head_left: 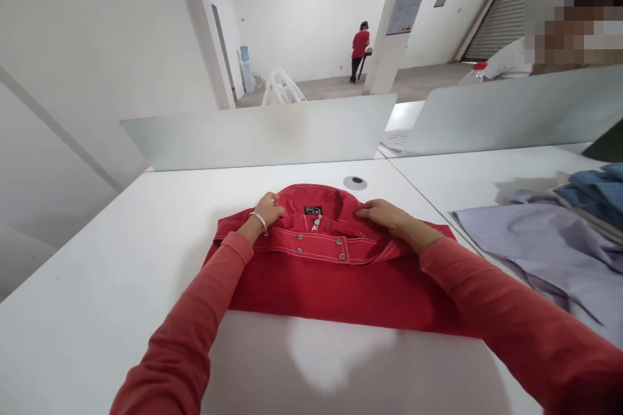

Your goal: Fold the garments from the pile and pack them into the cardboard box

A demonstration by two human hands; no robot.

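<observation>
A red jacket (331,292) with white stitching and metal buttons lies spread on the white table, its collar toward the far side. A dark label (313,211) shows inside the neck, with a small pale tag or metal piece just below it. My left hand (269,209), with a bracelet at the wrist, pinches the left side of the collar. On the opposite side, my right hand (382,214) has its fingers closed on the collar's edge. The fingertips of both hands are partly hidden by the cloth.
Folded lilac and blue clothes (540,233) lie at the right. A frosted divider (272,136) runs along the table's (121,259) far edge, near a round cable hole (355,182). Beyond are a person in red (360,45) and another person (506,59) at the right.
</observation>
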